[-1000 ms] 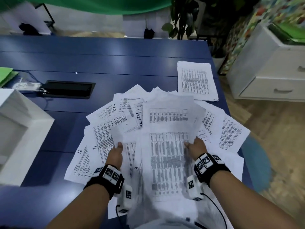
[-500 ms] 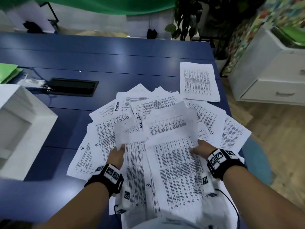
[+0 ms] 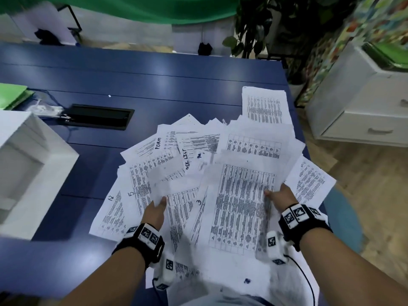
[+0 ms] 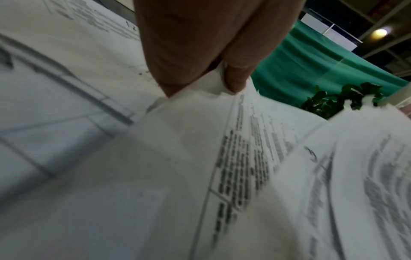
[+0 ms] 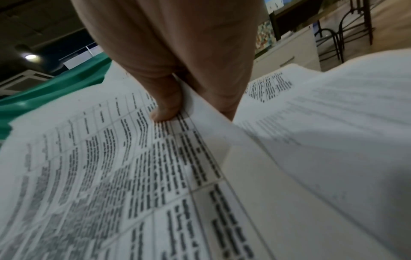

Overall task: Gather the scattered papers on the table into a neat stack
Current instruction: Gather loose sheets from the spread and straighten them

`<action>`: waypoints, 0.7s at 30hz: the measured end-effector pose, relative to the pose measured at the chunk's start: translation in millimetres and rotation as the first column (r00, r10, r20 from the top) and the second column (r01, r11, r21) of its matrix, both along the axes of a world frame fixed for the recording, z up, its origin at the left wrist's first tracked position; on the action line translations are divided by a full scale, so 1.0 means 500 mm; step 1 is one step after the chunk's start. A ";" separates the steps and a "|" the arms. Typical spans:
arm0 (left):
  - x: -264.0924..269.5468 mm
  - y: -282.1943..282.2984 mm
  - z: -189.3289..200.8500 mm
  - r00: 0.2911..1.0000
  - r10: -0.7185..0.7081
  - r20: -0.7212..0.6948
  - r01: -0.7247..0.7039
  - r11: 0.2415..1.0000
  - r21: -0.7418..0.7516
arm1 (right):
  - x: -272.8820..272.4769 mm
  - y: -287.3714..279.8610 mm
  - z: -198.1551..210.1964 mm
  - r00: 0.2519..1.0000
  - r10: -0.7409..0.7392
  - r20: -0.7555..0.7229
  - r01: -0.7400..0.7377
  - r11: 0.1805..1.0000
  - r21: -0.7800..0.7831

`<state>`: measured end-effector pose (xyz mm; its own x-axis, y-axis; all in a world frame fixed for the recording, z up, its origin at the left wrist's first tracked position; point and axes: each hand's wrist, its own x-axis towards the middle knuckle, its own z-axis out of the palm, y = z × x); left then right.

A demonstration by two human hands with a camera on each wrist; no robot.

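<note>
Papers (image 3: 220, 173) fan across the lower centre of the head view, on the blue table (image 3: 132, 74); one separate sheet (image 3: 263, 107) lies apart at upper right. The left hand (image 3: 155, 212) and right hand (image 3: 279, 196) each grasp sheets. Left wrist view: thumb and fingers (image 4: 235, 77) pinch a paper edge. Right wrist view: the thumb (image 5: 165, 105) clamps a printed page (image 5: 133, 176). Loose lower sheets could slide off the near edge if the lifted pages drag them.

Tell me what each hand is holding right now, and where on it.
The left hand pinches a printed sheet at its left side edge. The right hand pinches the table-printed sheet at its right side edge.
</note>
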<state>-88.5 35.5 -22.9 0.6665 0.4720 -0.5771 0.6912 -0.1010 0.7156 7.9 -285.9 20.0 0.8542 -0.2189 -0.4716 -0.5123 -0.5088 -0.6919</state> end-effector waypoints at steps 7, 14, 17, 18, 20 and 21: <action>0.006 -0.040 0.008 0.996 -0.065 0.059 0.068 0.997 -0.040 | -0.014 0.075 -0.013 0.996 0.091 -0.012 -0.090 0.995 0.038; -0.001 -0.004 0.004 0.993 -0.117 -0.008 0.117 0.991 0.063 | 0.003 0.048 0.008 0.977 0.214 0.016 -0.208 0.964 -0.166; 0.002 -0.010 0.004 0.989 -0.146 -0.012 0.146 0.988 0.056 | -0.024 0.066 0.001 0.952 0.286 -0.106 -0.296 0.951 -0.094; 0.004 -0.013 0.001 0.988 -0.153 -0.027 0.154 0.987 0.052 | -0.035 0.078 -0.003 0.951 0.292 -0.099 -0.299 0.952 -0.062; 0.004 -0.014 -0.007 0.985 -0.163 -0.049 0.165 0.986 0.040 | -0.048 0.111 -0.012 0.942 0.329 -0.068 -0.331 0.943 -0.026; 0.004 -0.017 -0.007 0.985 -0.169 -0.039 0.170 0.985 0.026 | -0.052 0.127 -0.018 0.934 0.352 -0.059 -0.355 0.934 -0.033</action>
<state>-86.3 27.0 -26.1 0.7170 0.3711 -0.5901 0.6879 -0.2397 0.6851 -18.2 -222.5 11.2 0.8546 0.0722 -0.5142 -0.3285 -0.6917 -0.6431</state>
